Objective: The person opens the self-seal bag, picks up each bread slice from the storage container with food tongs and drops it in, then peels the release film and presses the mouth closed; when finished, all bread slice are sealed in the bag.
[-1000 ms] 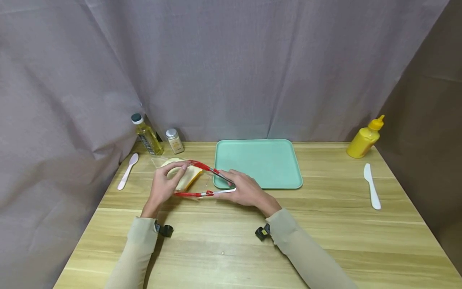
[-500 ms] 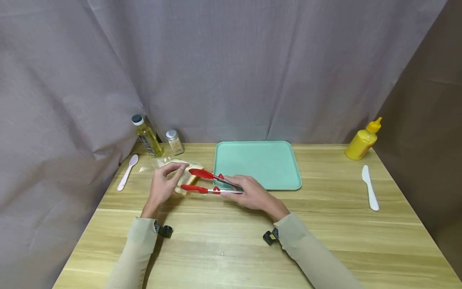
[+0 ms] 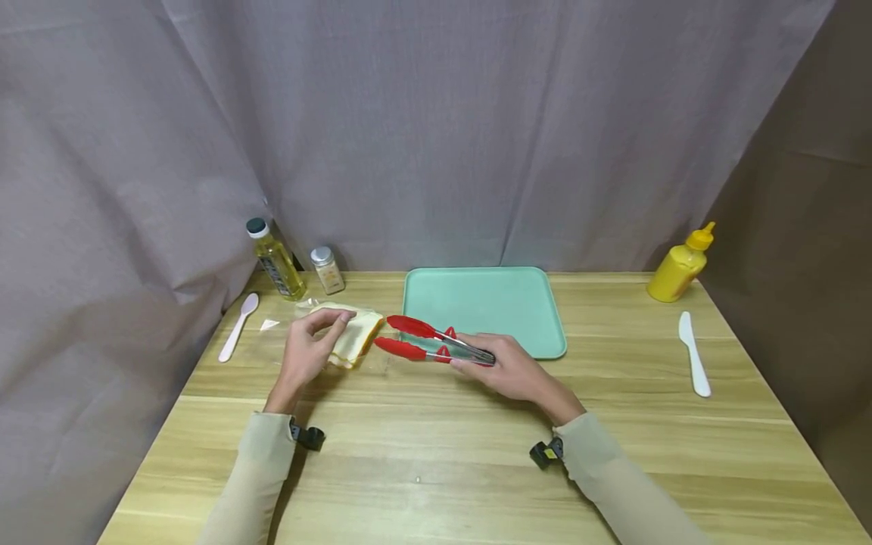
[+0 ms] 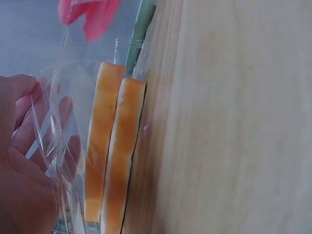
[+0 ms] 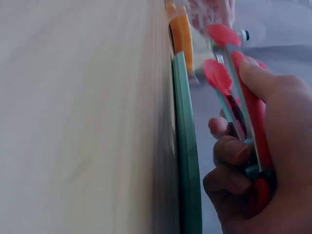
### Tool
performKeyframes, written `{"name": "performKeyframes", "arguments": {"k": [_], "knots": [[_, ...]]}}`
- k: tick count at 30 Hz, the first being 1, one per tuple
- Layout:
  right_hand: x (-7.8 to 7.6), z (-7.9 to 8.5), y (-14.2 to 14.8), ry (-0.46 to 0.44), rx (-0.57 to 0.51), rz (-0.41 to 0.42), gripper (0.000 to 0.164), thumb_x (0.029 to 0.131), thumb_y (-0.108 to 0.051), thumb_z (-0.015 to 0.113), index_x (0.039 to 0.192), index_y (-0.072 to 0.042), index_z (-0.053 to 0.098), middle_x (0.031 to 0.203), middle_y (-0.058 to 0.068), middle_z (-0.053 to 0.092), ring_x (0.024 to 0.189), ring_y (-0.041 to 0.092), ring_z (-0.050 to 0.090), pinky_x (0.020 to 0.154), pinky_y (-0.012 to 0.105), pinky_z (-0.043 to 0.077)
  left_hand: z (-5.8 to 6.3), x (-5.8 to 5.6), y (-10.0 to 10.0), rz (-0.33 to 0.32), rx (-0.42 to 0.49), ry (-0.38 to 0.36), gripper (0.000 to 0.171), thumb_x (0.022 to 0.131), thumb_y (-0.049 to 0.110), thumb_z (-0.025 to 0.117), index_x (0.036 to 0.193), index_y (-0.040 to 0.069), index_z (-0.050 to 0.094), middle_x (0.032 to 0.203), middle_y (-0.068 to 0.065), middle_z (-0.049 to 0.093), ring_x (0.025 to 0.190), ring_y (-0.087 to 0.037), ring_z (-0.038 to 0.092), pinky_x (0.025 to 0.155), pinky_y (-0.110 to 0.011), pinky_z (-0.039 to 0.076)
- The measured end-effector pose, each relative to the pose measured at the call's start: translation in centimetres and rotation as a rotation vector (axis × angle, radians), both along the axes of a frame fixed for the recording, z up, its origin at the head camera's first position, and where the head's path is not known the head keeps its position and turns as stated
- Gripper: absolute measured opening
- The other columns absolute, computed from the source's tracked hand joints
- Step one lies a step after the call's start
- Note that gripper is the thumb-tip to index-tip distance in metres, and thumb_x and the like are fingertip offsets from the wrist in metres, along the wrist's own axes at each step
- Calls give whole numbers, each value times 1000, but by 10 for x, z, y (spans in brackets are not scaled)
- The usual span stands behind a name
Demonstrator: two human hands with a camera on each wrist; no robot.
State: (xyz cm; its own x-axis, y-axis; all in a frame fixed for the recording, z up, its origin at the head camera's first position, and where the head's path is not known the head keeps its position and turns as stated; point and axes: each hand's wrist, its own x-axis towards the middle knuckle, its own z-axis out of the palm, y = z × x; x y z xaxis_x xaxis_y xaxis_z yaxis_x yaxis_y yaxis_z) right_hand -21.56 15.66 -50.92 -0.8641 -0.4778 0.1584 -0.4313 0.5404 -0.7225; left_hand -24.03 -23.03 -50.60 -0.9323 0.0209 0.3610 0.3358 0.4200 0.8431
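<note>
The left hand (image 3: 309, 344) pinches a clear plastic bag (image 4: 58, 122); the right hand (image 3: 511, 369) is wrapped round red-tipped tongs (image 3: 414, 328), their tips apart and pointing toward two bread slices (image 3: 359, 333). The slices lie bagged on the wooden surface (image 3: 409, 454), left of a green tray (image 3: 484, 303).

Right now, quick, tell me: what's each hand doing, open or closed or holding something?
Left hand: closed, pinching the clear, thin plastic bag.
Right hand: closed, holding the long, red-tipped metal tongs.
</note>
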Motion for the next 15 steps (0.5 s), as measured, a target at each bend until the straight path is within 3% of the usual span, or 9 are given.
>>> {"name": "performKeyframes", "arguments": {"k": [4, 10, 15], "knots": [[7, 1, 31, 78, -22, -88, 53, 101, -45, 77, 147, -21, 68, 133, 0, 77, 102, 13, 71, 85, 31, 60, 0, -1, 4, 3, 10, -7, 22, 106, 33, 73, 114, 16, 83, 117, -3, 84, 103, 2, 74, 100, -18, 54], [10, -3, 91, 199, -9, -323, 50, 103, -36, 77, 146, -12, 69, 121, 12, 80, 80, 16, 63, 64, 24, 52, 1, -2, 6, 16, 32, 13, 21, 107, 28, 72, 116, 13, 83, 118, -8, 83, 105, 0, 73, 100, -16, 54], [9, -3, 141, 244, 59, -477, 54, 104, -35, 75, 147, -4, 66, 120, 20, 79, 85, 26, 67, 70, 28, 52, 2, 0, 3, 38, 50, 17, 18, 107, 25, 72, 113, 12, 83, 117, -8, 83, 104, 2, 73, 99, -16, 55]]}}
